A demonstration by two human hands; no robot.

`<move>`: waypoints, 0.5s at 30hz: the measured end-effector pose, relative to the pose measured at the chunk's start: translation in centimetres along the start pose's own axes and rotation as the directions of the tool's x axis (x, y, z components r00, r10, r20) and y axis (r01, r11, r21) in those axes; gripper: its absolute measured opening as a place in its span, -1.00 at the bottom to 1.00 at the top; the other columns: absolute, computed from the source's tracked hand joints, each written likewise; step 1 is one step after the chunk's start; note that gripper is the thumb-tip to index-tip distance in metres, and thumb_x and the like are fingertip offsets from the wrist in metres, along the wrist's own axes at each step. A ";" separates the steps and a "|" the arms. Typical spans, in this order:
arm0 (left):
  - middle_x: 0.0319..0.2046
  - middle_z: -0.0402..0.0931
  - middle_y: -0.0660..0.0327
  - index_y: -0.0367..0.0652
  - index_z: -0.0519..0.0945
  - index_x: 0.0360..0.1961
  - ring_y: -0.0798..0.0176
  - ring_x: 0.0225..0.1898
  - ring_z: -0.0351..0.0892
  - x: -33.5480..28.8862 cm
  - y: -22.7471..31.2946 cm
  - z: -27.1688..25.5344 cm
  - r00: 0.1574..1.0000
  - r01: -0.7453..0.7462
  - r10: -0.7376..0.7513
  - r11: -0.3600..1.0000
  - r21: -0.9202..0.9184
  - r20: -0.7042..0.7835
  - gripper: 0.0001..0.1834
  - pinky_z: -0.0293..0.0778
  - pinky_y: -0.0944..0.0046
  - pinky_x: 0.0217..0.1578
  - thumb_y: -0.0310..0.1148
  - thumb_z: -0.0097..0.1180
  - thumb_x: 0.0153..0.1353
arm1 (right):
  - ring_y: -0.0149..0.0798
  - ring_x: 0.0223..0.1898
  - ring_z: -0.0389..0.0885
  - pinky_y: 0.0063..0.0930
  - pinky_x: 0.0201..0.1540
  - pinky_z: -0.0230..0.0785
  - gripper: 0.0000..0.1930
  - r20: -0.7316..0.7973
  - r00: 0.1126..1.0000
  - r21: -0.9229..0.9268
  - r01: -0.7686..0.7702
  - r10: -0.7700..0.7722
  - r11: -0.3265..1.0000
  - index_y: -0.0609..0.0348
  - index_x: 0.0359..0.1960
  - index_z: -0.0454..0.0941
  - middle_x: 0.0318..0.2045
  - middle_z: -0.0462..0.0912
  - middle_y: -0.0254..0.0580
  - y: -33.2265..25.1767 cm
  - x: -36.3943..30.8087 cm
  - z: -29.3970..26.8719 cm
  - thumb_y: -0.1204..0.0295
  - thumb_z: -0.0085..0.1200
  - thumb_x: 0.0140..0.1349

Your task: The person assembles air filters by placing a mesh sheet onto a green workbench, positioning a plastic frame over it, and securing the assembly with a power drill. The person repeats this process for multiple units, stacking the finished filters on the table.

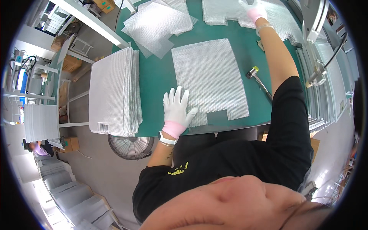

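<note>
A silvery mesh sheet (211, 73) with a notch in its near edge lies flat on the green table (155, 73). My left hand (176, 109), in a white glove with a pink cuff, rests by the sheet's near left edge, fingers spread. At the far right, my right hand (253, 9) in a matching glove reaches onto a pile of mesh sheets (226, 11); its fingers look apart, partly cut off by the picture's top edge. Beside my right arm lies a small mallet (262, 83) with a yellow-and-black head.
A tall stack of mesh sheets (113, 92) stands at the table's left. Loose sheets (159, 23) overlap at the far left. A metal stand (316, 73) and stacked panels (326, 99) flank the right side. A floor fan (131, 146) sits below the table's near left edge.
</note>
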State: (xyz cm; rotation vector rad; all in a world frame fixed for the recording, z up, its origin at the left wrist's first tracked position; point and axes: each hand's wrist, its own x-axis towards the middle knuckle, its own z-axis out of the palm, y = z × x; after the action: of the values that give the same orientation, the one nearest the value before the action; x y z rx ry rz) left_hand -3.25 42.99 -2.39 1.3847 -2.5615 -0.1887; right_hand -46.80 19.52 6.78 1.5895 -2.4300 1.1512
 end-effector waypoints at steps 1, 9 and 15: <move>0.39 0.18 -0.16 -0.21 0.36 0.35 -0.30 0.42 0.09 0.1 0.0 -0.1 1.000 0.002 -0.002 1.000 0.005 0.009 -0.22 -0.10 -0.27 0.43 0.07 0.13 0.23 | 0.09 0.15 0.57 -0.16 0.23 0.40 -0.19 -0.032 0.999 0.054 0.002 -0.001 0.999 0.13 0.35 0.37 0.12 0.61 0.11 0.7 0.9 0.1 0.15 0.40 0.06; 0.40 0.16 -0.16 -0.22 0.34 0.35 -0.31 0.43 0.07 0.0 0.1 -0.2 1.000 0.012 -0.012 1.000 0.009 0.022 -0.19 -0.11 -0.28 0.43 0.08 0.17 0.21 | -0.20 0.06 0.63 -0.39 0.13 0.47 -0.34 -0.152 0.972 0.517 0.231 -0.177 0.825 0.21 0.38 0.35 0.02 0.69 -0.01 0.2 3.2 -1.3 0.48 0.24 0.20; 0.38 0.18 -0.15 -0.22 0.35 0.34 -0.30 0.42 0.08 0.4 0.0 0.3 1.000 0.002 -0.002 1.000 -0.001 -0.004 -0.18 -0.11 -0.28 0.43 0.08 0.21 0.18 | -0.32 -0.11 0.65 -0.50 0.02 0.47 -0.57 -0.009 0.996 0.841 0.053 -0.084 0.538 0.24 0.23 0.52 -0.12 0.72 -0.20 -0.6 2.6 -3.8 0.54 0.13 0.30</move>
State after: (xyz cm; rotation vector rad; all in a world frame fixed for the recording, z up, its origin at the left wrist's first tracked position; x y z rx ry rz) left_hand -3.55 42.64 -2.62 1.3859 -2.5568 -0.1867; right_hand -48.97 19.58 10.84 1.8098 -1.8066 2.5544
